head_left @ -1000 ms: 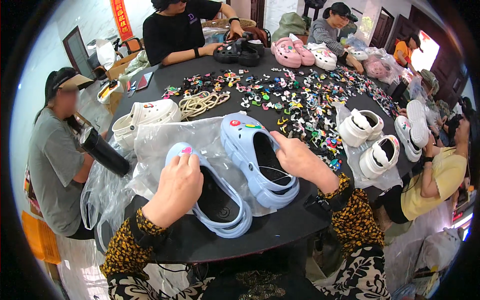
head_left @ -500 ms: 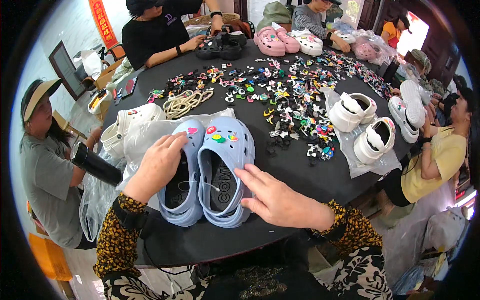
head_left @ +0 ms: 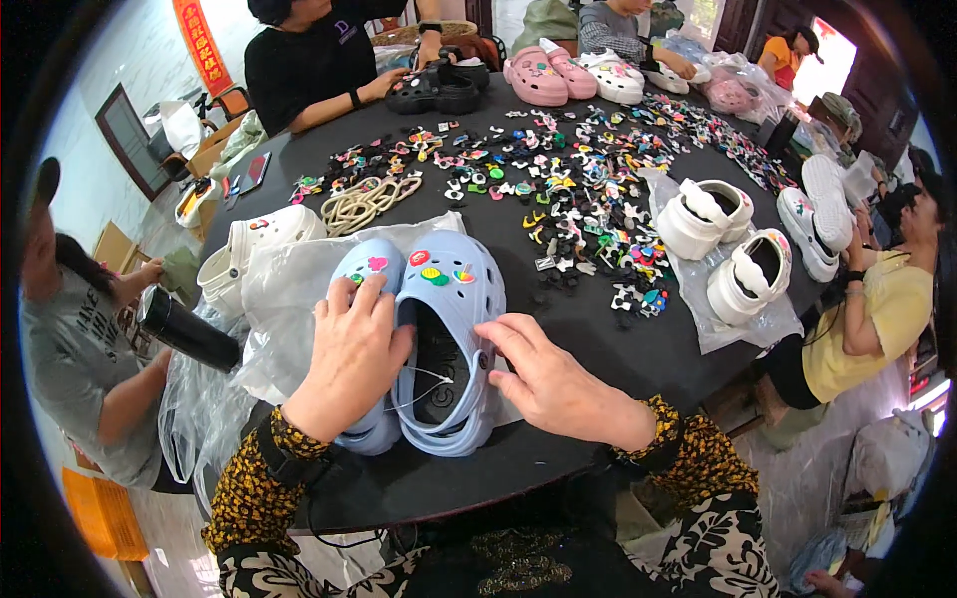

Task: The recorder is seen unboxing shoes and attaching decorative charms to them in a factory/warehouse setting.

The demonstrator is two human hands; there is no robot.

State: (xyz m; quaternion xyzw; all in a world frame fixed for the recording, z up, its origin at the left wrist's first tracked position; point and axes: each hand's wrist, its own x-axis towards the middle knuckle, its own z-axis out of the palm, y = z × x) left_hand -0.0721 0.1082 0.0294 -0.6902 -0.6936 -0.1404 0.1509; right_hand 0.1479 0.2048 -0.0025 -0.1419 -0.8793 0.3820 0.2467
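A pair of light blue clogs stands before me, toes pointing away, with colourful charms on the uppers. My left hand (head_left: 354,354) lies over the left clog (head_left: 367,261), fingers bent on its upper and thumb at its opening, covering much of it. Against the outer side of the right clog (head_left: 451,267) rest the fingertips of my right hand (head_left: 563,389), fingers stretched and thumb apart. A thin clear tie (head_left: 439,379) loops across the clogs' openings. Under and beside the pair is a clear plastic bag (head_left: 284,279).
Loose charms (head_left: 588,199) cover the table's middle. Cream rings (head_left: 369,204), a white clog (head_left: 261,244) and a black tumbler (head_left: 189,329) are at left. White shoes (head_left: 748,279) on plastic stand at right. Several people work around the table; one handles black clogs (head_left: 434,90).
My left hand has moved right and nearer, from the left clog's outer side onto its upper. My right hand has shifted slightly. The person at left has leaned and turned.
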